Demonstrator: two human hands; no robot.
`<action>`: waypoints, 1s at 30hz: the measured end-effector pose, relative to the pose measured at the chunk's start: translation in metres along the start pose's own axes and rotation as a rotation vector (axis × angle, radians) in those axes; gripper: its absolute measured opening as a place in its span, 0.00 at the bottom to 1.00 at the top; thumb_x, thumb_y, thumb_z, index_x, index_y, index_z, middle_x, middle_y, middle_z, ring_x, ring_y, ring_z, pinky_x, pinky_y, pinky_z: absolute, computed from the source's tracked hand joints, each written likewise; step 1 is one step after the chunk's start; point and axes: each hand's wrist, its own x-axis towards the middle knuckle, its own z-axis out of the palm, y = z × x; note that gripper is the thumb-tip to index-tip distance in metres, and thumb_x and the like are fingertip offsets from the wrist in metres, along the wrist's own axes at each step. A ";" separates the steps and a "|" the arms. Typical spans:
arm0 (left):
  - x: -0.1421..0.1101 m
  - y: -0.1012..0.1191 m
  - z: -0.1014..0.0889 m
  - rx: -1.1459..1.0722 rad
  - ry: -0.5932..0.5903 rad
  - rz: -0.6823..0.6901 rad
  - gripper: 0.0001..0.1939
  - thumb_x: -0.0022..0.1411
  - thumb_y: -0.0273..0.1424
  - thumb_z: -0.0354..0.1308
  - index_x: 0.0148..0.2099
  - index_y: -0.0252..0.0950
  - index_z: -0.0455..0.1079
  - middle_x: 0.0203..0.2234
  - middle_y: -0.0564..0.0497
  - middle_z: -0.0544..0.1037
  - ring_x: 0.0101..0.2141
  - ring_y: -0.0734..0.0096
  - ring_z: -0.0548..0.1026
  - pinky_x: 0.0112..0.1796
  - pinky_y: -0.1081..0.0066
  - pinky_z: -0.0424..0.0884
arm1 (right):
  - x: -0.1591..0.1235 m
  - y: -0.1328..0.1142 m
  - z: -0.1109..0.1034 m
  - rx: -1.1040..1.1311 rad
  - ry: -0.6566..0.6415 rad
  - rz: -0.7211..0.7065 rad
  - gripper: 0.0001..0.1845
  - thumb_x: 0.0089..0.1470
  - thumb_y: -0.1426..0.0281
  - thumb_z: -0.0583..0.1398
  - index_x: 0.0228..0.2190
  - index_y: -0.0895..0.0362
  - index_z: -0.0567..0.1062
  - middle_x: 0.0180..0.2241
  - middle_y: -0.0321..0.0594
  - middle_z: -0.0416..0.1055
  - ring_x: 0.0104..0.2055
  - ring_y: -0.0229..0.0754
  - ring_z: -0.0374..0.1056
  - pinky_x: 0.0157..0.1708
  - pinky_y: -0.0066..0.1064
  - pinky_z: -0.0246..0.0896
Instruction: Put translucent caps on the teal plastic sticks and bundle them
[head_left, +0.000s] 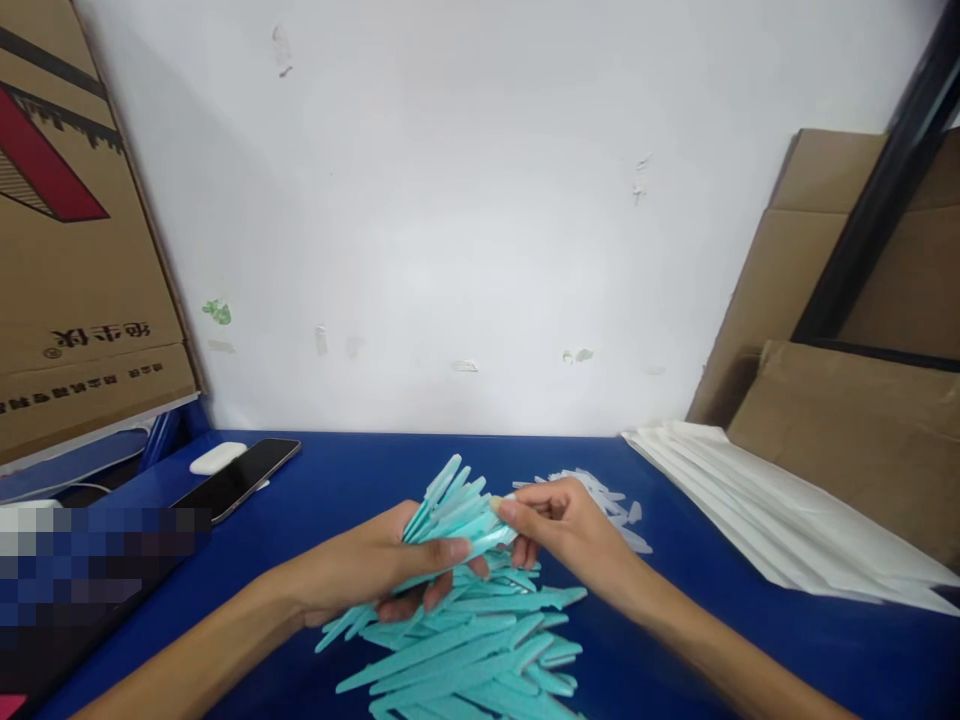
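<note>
My left hand (pixel 401 560) is closed round a bunch of slim teal plastic sticks (pixel 450 505), shaped like eyebrow razors, which fan up and to the right. The thumb presses along the near side of the bunch. At its right end, my right hand (pixel 559 520) pinches the tip of one teal stick (pixel 499 530) between thumb and forefinger. Under both hands lies a loose pile of the same teal sticks (pixel 472 650), pointing in mixed directions. Small translucent whitish plastic pieces (pixel 626 515) are heaped behind my right hand, which partly hides them.
The blue table (pixel 337 490) meets a white wall. At the left are a black phone (pixel 244 475), a white case (pixel 217 458) and a printed cardboard box (pixel 82 250). Stacked white sheets (pixel 787 510) lie at the right, before brown cardboard (pixel 862 430).
</note>
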 end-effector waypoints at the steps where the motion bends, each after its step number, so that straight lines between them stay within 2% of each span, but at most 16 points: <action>1: 0.000 0.000 -0.001 -0.003 0.001 0.008 0.27 0.65 0.55 0.56 0.50 0.36 0.75 0.23 0.56 0.68 0.17 0.82 0.56 0.18 0.78 0.54 | 0.001 0.000 -0.003 -0.006 -0.002 -0.005 0.22 0.55 0.52 0.66 0.23 0.58 0.78 0.20 0.37 0.75 0.22 0.37 0.69 0.25 0.27 0.63; 7: 0.002 -0.001 -0.001 -0.033 0.046 -0.004 0.26 0.63 0.53 0.59 0.48 0.36 0.75 0.21 0.57 0.66 0.18 0.81 0.54 0.19 0.77 0.48 | 0.003 -0.004 -0.008 -0.039 0.000 -0.037 0.26 0.52 0.47 0.65 0.23 0.59 0.80 0.20 0.39 0.75 0.24 0.38 0.70 0.26 0.28 0.65; 12: 0.002 0.000 -0.002 -0.031 0.064 -0.019 0.26 0.63 0.53 0.60 0.48 0.35 0.75 0.22 0.57 0.66 0.19 0.81 0.53 0.20 0.76 0.46 | 0.003 -0.012 -0.011 -0.068 -0.024 -0.043 0.31 0.53 0.43 0.62 0.25 0.59 0.81 0.22 0.41 0.76 0.25 0.39 0.71 0.27 0.28 0.66; 19: 0.005 -0.003 -0.001 -0.010 0.079 0.047 0.25 0.64 0.52 0.58 0.47 0.35 0.75 0.21 0.56 0.69 0.17 0.81 0.54 0.19 0.76 0.48 | 0.006 -0.010 -0.013 -0.110 -0.012 -0.032 0.27 0.55 0.46 0.63 0.27 0.58 0.83 0.22 0.40 0.76 0.26 0.40 0.70 0.29 0.30 0.67; 23: 0.004 -0.001 0.000 -0.001 0.124 0.052 0.25 0.64 0.53 0.58 0.46 0.35 0.75 0.22 0.56 0.71 0.17 0.81 0.55 0.19 0.76 0.51 | 0.007 -0.010 -0.015 -0.116 0.007 -0.026 0.27 0.54 0.46 0.63 0.26 0.58 0.82 0.21 0.40 0.76 0.26 0.40 0.70 0.29 0.31 0.67; 26: 0.000 -0.003 -0.006 0.028 0.133 0.064 0.24 0.64 0.52 0.58 0.44 0.34 0.75 0.21 0.55 0.70 0.18 0.80 0.55 0.20 0.76 0.51 | 0.008 -0.008 -0.035 -0.132 0.112 -0.029 0.28 0.51 0.45 0.64 0.28 0.59 0.83 0.23 0.42 0.78 0.26 0.41 0.71 0.29 0.32 0.68; 30: -0.004 -0.009 -0.023 0.032 0.211 0.052 0.24 0.63 0.51 0.60 0.45 0.33 0.73 0.23 0.56 0.68 0.19 0.80 0.54 0.21 0.75 0.50 | 0.013 -0.003 -0.075 -0.194 0.407 -0.067 0.31 0.49 0.44 0.65 0.34 0.61 0.85 0.32 0.49 0.81 0.30 0.44 0.73 0.32 0.35 0.70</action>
